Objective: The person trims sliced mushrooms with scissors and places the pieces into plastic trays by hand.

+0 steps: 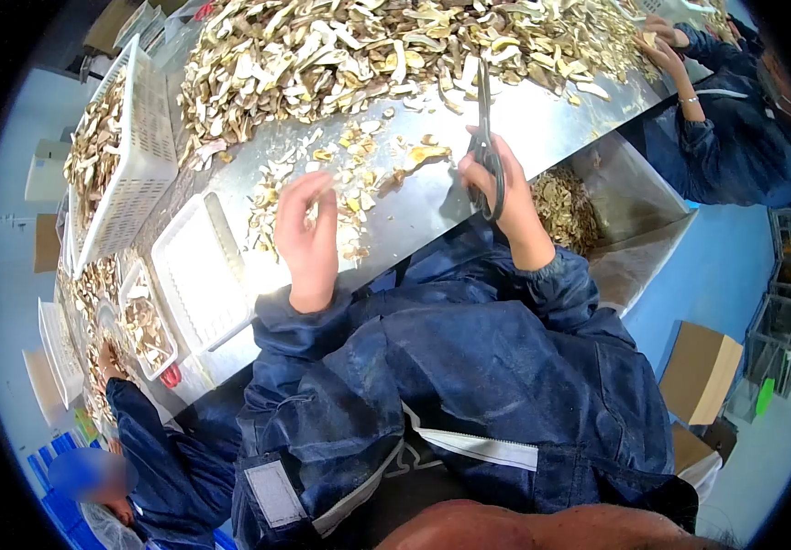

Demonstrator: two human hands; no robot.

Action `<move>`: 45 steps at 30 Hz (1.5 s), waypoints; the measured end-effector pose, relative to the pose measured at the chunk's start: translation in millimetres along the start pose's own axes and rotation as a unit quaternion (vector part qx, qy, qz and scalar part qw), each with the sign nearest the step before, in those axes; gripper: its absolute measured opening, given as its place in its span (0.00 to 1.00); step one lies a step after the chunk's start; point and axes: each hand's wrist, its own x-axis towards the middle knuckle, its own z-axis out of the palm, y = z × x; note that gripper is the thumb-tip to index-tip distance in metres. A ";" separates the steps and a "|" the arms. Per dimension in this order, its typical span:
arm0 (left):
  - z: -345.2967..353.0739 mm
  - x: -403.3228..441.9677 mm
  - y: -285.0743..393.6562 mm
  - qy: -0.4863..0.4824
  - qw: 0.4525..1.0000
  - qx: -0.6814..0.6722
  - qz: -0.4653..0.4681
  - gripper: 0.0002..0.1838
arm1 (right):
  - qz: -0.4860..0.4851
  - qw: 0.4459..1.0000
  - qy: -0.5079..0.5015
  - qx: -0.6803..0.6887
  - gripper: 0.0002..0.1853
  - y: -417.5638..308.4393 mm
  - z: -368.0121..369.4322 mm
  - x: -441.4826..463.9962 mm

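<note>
My right hand (512, 197) grips black-handled scissors (484, 137), whose blades point away from me over the metal table. My left hand (308, 240) is above a small scatter of pale and yellowish mushroom pieces (354, 142); its thumb and fingertips come together, and whatever may be between them is too small to make out. Between the two hands, a brown and yellow mushroom slice (426, 154) lies on the metal. Beyond them spreads a large heap of dried mushroom slices (340, 60).
Left of me are a white tray (195, 275), a smaller tray of slices (146, 321) and a tall white crate of slices (143, 137). A lined bin (638, 197) holds slices below the table's right edge. Co-workers sit at lower left and upper right. A cardboard box (700, 371) stands right.
</note>
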 end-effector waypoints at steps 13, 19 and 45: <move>-24.0 -5.1 1.1 0.077 0.956 0.174 0.222 0.16 | -0.014 0.976 -0.173 -0.135 0.27 -21.8 50.4 -31.9; -21.2 -5.9 14.4 0.007 0.925 -0.284 -0.250 0.15 | -0.030 0.964 -0.177 -0.199 0.27 -27.8 58.6 -38.3; -22.5 -18.1 1.9 0.015 0.949 -0.210 -0.233 0.16 | -0.044 0.954 -0.224 -0.195 0.24 -22.2 69.4 -37.0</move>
